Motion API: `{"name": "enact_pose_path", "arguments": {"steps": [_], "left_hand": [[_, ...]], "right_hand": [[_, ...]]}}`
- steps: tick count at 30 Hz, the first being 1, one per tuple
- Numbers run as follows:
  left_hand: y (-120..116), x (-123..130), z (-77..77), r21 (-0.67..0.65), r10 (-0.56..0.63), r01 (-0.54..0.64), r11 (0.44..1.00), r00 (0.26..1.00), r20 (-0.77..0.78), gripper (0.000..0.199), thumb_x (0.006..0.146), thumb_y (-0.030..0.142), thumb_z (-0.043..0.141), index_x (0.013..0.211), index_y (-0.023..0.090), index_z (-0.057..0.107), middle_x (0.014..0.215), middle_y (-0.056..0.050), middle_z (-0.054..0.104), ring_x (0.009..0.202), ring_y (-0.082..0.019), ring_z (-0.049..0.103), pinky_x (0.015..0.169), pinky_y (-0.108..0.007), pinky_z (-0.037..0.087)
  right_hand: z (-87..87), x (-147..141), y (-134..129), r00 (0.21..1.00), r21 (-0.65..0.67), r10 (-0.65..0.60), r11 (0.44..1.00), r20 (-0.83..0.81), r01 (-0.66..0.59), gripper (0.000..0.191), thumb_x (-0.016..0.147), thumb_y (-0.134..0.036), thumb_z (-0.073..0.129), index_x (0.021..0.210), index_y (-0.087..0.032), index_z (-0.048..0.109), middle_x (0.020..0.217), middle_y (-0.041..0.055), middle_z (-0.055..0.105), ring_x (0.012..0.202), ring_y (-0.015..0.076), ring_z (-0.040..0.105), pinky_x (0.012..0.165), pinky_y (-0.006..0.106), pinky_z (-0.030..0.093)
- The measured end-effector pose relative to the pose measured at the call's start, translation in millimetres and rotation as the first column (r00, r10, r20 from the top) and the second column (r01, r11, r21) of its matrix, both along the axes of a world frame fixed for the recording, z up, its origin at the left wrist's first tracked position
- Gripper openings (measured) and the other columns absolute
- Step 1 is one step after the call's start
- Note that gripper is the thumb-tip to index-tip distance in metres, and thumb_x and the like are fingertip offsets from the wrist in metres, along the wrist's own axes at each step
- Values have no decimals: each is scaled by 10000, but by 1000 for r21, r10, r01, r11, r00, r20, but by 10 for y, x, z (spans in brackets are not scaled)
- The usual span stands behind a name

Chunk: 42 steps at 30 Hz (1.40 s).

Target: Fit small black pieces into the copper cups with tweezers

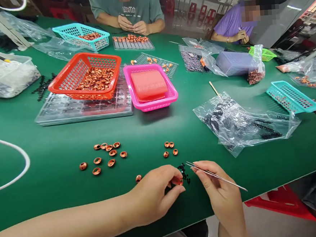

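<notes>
Between the thumb and fingers of my left hand (159,192) is a small copper-coloured cup (181,182), partly covered by the fingers. My right hand (222,186) pinches metal tweezers (227,181), their tips pointing left over the green table. Tiny black parts (183,171) lie between the two hands. Just beyond them sit several copper cups (171,144) in a small group. One more cup (138,178) shows behind my left wrist, and a larger scatter of cups (111,163) lies further left.
A red basket (60,80) of copper parts stands on stacked clear trays (84,114). Beside it is a pink basket (157,106) with a pink block. Plastic bags (245,123) of black parts lie right. Two people (128,8) sit across the green table (57,190).
</notes>
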<state>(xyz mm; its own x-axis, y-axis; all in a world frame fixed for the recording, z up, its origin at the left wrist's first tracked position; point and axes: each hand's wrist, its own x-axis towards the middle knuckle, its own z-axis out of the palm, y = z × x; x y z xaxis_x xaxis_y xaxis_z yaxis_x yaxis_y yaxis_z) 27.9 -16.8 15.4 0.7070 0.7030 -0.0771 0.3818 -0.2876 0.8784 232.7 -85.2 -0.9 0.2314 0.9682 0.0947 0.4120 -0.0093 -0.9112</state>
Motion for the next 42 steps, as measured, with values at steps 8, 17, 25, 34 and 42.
{"name": "enact_pose_path", "arguments": {"steps": [8,17,25,34,42], "left_hand": [[272,-98,-114,-47,148,-144,988,984,96,95,909,270,534,947,200,587,856,-9,643,733,-135,588,689,-258,493],[277,-65,-96,-70,138,-131,989,983,117,88,898,236,540,939,203,609,788,16,634,665,-111,571,634,-224,482],[283,-73,-109,-54,124,-118,992,985,122,84,892,235,551,951,207,604,795,11,639,679,-118,575,633,-225,479],[284,-72,-111,-65,127,-120,991,984,122,68,896,230,559,944,207,602,791,24,628,679,-111,568,632,-219,471],[275,-76,-107,-63,126,-119,991,983,131,77,899,223,558,956,205,606,804,24,629,681,-107,565,638,-218,469]], "right_hand": [[-96,-21,-45,979,-73,-129,987,157,142,160,893,-336,630,990,-235,707,998,49,735,885,190,712,768,281,588],[-63,-41,-36,974,-89,-113,987,197,133,146,896,-319,623,983,-240,709,989,49,733,884,185,711,758,271,594],[-74,-55,-54,976,-83,-124,986,181,141,149,890,-317,631,986,-239,714,999,50,737,872,191,716,764,287,594],[-60,-77,-53,967,-68,-161,982,198,177,150,892,-312,632,1003,-244,709,999,36,737,859,178,715,766,282,587],[-60,-84,-48,969,-60,-124,988,214,140,140,898,-289,627,1005,-247,708,1002,34,735,886,177,710,783,278,582]]}}
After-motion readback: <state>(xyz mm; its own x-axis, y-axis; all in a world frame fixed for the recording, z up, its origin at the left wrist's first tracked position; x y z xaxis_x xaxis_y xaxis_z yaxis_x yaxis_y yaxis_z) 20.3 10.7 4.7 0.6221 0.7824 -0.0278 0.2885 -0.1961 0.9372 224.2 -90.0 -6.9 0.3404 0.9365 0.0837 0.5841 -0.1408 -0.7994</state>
